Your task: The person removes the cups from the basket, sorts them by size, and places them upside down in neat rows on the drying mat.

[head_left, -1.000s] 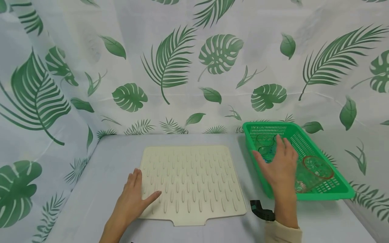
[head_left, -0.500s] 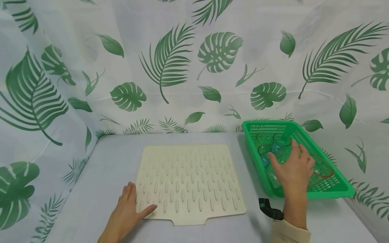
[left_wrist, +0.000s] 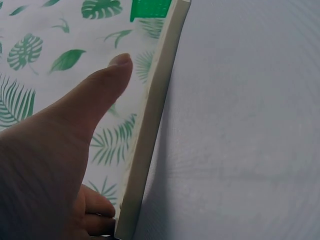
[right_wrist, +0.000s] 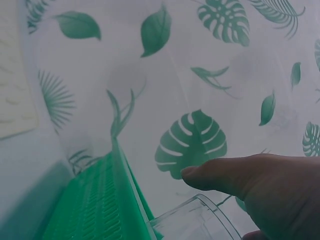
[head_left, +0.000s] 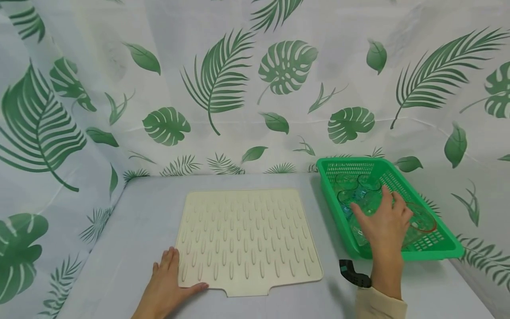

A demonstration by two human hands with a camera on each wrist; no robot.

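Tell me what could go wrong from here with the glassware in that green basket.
The glassware crowds together in the green basket, so lifting one piece might knock another. The clear glass by the right hand could slip if pinched loosely. The black device at the wrist sits close to the basket and might bump it.

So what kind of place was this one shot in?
Probably a staged recording booth rather than a real kitchen: leaf-print sheeting hangs behind a pale tabletop, which holds a ribbed cream mat and a green basket of clear vessels.
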